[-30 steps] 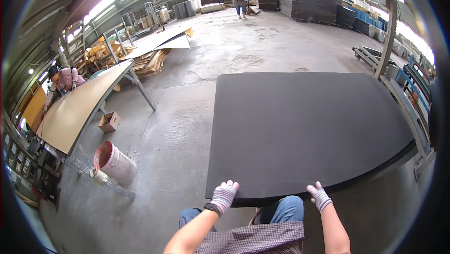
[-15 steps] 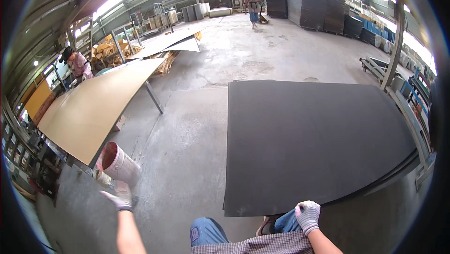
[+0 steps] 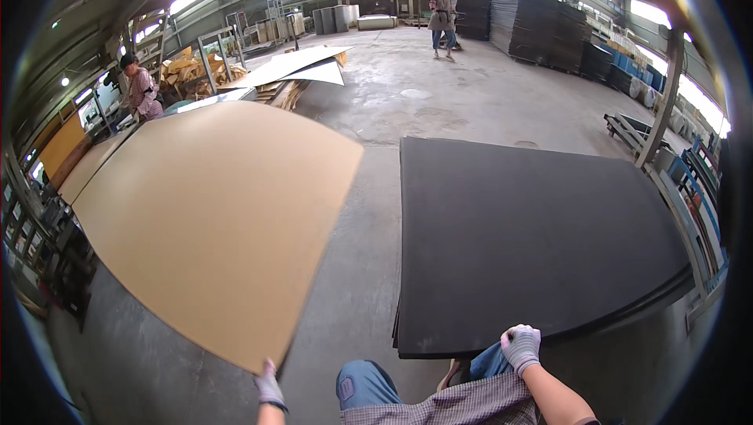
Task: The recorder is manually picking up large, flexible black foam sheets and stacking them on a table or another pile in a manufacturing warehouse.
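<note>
My gloved left hand [image 3: 269, 387] pinches the near corner of a large tan sheet [image 3: 212, 213], thumb on top. The sheet stretches away to the far left and bows upward in the middle. My right hand [image 3: 522, 348], in a striped grey glove, is closed beside my blue trouser leg, just at the near edge of a stack of black sheets [image 3: 541, 244]. Whatever is inside its curled fingers, cloth or nothing, is hidden. The black sheets lie flat to my right, their near edges slightly fanned.
A person in a checked top [image 3: 141, 91] stands at the far left of the tan sheets. Another person [image 3: 442, 21] stands at the back near tall black stacks [image 3: 541, 25]. A grey post [image 3: 663, 95] and metal frame rise at the right. Pale sheets [image 3: 290, 64] lie on a pile further off.
My left hand has gone from open to holding the tan sheet, which has slid toward me and right, covering the bucket. The far person has come nearer. My right hand stays by the trouser leg.
</note>
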The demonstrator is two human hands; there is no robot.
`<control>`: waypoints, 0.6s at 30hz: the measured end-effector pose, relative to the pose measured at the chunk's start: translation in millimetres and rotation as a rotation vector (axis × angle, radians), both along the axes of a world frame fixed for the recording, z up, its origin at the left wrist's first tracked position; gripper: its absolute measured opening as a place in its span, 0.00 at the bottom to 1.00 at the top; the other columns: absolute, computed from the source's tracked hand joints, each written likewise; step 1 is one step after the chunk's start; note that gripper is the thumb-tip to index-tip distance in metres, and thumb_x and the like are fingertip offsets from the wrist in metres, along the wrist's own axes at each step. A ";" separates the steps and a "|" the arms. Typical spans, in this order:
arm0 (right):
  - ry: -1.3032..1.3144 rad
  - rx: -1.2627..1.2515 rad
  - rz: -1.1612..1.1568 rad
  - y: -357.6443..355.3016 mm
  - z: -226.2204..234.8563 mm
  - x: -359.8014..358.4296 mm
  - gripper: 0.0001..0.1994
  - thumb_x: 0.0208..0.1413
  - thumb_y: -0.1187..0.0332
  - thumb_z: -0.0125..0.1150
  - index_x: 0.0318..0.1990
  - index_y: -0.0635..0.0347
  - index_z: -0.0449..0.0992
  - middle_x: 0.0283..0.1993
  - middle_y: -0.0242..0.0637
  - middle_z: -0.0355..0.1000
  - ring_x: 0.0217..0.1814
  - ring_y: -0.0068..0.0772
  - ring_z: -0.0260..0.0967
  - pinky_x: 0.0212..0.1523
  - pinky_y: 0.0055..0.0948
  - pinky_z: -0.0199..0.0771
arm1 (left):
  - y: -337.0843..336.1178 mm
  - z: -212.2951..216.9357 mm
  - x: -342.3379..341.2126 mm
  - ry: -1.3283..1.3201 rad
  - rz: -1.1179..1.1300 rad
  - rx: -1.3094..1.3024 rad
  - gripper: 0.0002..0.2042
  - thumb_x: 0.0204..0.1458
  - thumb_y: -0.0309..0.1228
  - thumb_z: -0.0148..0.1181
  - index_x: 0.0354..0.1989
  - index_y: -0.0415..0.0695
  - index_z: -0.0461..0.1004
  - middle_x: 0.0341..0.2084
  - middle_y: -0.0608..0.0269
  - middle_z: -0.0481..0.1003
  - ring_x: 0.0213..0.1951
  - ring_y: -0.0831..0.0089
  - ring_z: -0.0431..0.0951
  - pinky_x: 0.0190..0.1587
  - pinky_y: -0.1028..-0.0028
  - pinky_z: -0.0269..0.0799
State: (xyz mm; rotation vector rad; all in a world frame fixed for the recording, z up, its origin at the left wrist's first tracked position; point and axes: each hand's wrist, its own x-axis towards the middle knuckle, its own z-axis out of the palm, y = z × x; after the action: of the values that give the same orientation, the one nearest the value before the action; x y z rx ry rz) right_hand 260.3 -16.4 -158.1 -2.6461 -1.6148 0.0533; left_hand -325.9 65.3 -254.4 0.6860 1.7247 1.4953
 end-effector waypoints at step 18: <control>0.624 0.613 0.393 33.3 91.0 -31.8 0.25 0.45 0.64 0.70 0.52 0.60 0.74 0.45 0.44 0.75 0.49 0.43 0.73 0.51 0.35 0.73 | -43.7 223.4 -118.4 0.136 -0.080 0.267 0.23 0.50 0.40 0.57 0.49 0.34 0.74 0.46 0.56 0.75 0.48 0.63 0.74 0.55 0.63 0.69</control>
State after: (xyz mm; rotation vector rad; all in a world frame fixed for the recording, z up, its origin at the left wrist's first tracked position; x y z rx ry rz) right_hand 228.4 16.8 -67.1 -1.6207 -1.5577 0.3043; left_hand -444.3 21.6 -30.9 1.0040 1.5897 1.6722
